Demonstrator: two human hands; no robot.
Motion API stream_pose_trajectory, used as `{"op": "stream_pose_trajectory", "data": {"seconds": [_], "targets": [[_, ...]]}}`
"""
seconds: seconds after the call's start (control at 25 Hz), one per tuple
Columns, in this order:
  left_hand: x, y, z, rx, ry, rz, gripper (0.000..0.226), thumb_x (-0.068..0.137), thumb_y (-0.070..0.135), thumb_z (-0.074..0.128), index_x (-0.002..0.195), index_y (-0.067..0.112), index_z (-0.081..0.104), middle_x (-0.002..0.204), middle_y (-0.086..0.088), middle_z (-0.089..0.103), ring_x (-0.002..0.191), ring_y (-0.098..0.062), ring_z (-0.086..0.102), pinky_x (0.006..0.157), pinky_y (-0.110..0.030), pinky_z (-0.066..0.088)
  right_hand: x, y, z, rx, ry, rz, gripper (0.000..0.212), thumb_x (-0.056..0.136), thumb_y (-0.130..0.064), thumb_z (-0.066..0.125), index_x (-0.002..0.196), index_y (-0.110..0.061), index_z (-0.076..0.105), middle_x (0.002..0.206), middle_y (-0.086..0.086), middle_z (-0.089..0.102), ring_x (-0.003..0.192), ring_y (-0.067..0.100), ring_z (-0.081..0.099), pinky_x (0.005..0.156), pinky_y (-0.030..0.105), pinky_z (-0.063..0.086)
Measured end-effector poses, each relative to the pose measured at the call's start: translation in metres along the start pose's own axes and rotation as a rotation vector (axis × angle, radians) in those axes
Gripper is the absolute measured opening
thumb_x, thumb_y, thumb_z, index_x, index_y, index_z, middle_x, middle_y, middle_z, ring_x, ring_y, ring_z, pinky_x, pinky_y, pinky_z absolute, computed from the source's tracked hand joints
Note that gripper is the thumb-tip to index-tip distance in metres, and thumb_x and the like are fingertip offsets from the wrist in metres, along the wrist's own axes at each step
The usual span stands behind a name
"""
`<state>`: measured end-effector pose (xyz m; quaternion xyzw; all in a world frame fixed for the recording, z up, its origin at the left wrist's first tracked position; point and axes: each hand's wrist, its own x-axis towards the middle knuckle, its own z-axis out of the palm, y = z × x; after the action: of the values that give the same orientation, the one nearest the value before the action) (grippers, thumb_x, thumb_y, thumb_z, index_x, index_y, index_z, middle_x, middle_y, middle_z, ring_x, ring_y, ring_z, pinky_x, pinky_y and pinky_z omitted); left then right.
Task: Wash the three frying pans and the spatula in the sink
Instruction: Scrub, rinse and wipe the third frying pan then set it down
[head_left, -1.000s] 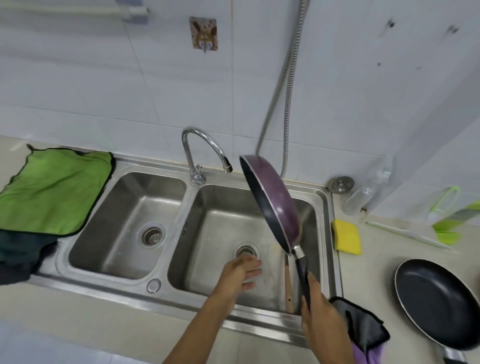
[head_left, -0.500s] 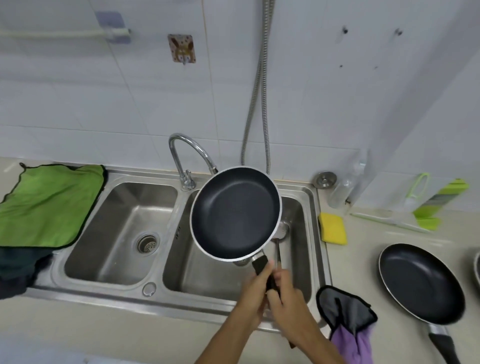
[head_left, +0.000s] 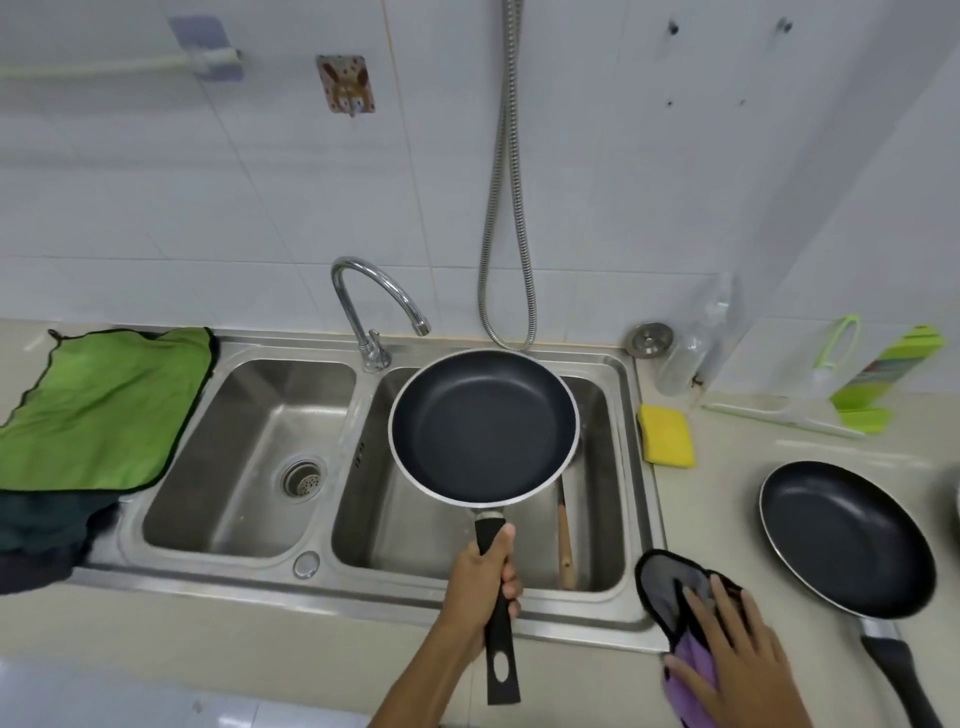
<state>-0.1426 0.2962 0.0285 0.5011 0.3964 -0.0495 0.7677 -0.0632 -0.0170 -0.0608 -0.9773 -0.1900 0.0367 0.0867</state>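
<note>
My left hand (head_left: 480, 582) grips the black handle of a frying pan (head_left: 483, 426), holding it level over the right basin of the steel sink (head_left: 644, 519), black inside facing up. A spatula with a wooden handle (head_left: 565, 540) lies in that basin, its head hidden under the pan. My right hand (head_left: 737, 660) rests with spread fingers on a grey and purple cloth (head_left: 670, 587) at the sink's front right corner. A second black frying pan (head_left: 847, 540) sits on the counter to the right.
The faucet (head_left: 382, 301) stands between the two basins, spout over the right one. A green towel (head_left: 98, 410) lies left of the sink. A yellow sponge (head_left: 666, 435), a drain plug (head_left: 652, 339), a clear bottle (head_left: 691, 353) and a green brush (head_left: 836, 374) lie at the right.
The pan turned from tilted on edge to level with its inside up. It passed from my right hand to my left, and my right hand moved onto the cloth.
</note>
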Motion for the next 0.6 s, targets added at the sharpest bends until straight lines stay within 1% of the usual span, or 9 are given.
{"op": "stream_pose_trajectory", "data": {"seconds": [0.08,0.12,0.2,0.32,0.36,0.4,0.48,0.52,0.6], "targets": [[-0.016,-0.019,0.008,-0.008,0.003,-0.041,0.037,0.100,0.038,0.066,0.083,0.010,0.048,0.057,-0.003,0.041,0.045,-0.015,0.041,0.041,-0.026,0.039,-0.001,0.017,0.008,0.120,0.070,-0.162,0.065,0.099,-0.060,0.034,0.137,-0.014,0.059,0.161,-0.004,0.036,0.139,0.039,0.046,0.111,0.045,0.038],[-0.025,-0.028,0.012,-0.009,0.009,-0.059,0.037,0.100,0.037,0.066,0.083,0.009,0.048,0.057,-0.003,0.040,0.044,-0.016,0.040,0.041,-0.025,0.038,0.004,0.015,0.001,0.192,0.089,-0.173,0.054,0.099,-0.046,0.040,0.135,-0.012,0.059,0.157,-0.006,0.039,0.140,0.035,0.046,0.117,0.033,0.034],[-0.040,-0.044,0.018,-0.004,0.014,-0.083,0.036,0.099,0.035,0.067,0.086,0.007,0.049,0.056,-0.004,0.041,0.042,-0.017,0.040,0.041,-0.023,0.037,0.016,0.009,-0.014,0.291,0.104,-0.050,0.045,0.085,-0.021,0.057,0.127,-0.007,0.065,0.140,-0.004,0.055,0.127,0.031,0.059,0.110,0.015,0.034],[-0.052,-0.048,0.026,0.031,-0.004,-0.067,0.034,0.098,0.034,0.068,0.093,0.005,0.050,0.057,-0.006,0.044,0.041,-0.018,0.040,0.040,-0.023,0.039,0.035,0.007,-0.026,0.394,0.066,0.072,0.054,0.080,0.012,0.065,0.127,-0.015,0.066,0.133,-0.013,0.058,0.119,0.024,0.064,0.106,0.007,0.033],[-0.056,-0.045,0.029,0.037,-0.024,-0.037,0.028,0.099,0.032,0.067,0.102,0.008,0.053,0.058,-0.006,0.045,0.041,-0.018,0.040,0.041,-0.024,0.039,0.042,0.007,-0.028,0.414,0.069,0.073,0.057,0.081,0.015,0.064,0.128,-0.016,0.065,0.133,-0.013,0.057,0.120,0.024,0.063,0.107,0.009,0.033],[-0.061,-0.044,0.032,0.038,-0.047,-0.004,0.021,0.100,0.029,0.066,0.115,0.019,0.056,0.060,-0.006,0.046,0.042,-0.018,0.041,0.041,-0.024,0.040,0.048,0.007,-0.028,0.430,0.090,0.057,0.057,0.082,0.017,0.063,0.129,-0.015,0.065,0.134,-0.012,0.057,0.121,0.024,0.062,0.108,0.013,0.035],[-0.068,-0.043,0.034,0.041,-0.074,0.043,0.042,0.102,0.024,0.063,0.136,0.045,0.050,0.061,-0.006,0.048,0.041,-0.018,0.042,0.040,-0.024,0.042,0.061,-0.002,-0.035,0.467,0.143,0.002,0.052,0.085,0.013,0.061,0.129,-0.015,0.064,0.135,-0.009,0.058,0.124,0.027,0.061,0.110,0.025,0.039],[-0.068,-0.043,0.033,0.054,-0.088,0.066,0.050,0.102,0.023,0.063,0.141,0.050,0.046,0.062,-0.006,0.048,0.042,-0.018,0.042,0.040,-0.025,0.043,0.068,-0.010,-0.043,0.495,0.180,0.001,0.045,0.089,0.006,0.058,0.129,-0.014,0.064,0.137,-0.006,0.059,0.125,0.028,0.060,0.111,0.028,0.039],[-0.066,-0.039,0.035,0.083,-0.095,0.101,0.058,0.102,0.022,0.064,0.147,0.051,0.041,0.064,-0.007,0.048,0.044,-0.018,0.043,0.041,-0.026,0.044,0.082,-0.027,-0.066,0.548,0.300,0.057,0.038,0.094,-0.011,0.051,0.130,-0.013,0.063,0.140,0.001,0.059,0.130,0.026,0.056,0.111,0.026,0.036]]}}
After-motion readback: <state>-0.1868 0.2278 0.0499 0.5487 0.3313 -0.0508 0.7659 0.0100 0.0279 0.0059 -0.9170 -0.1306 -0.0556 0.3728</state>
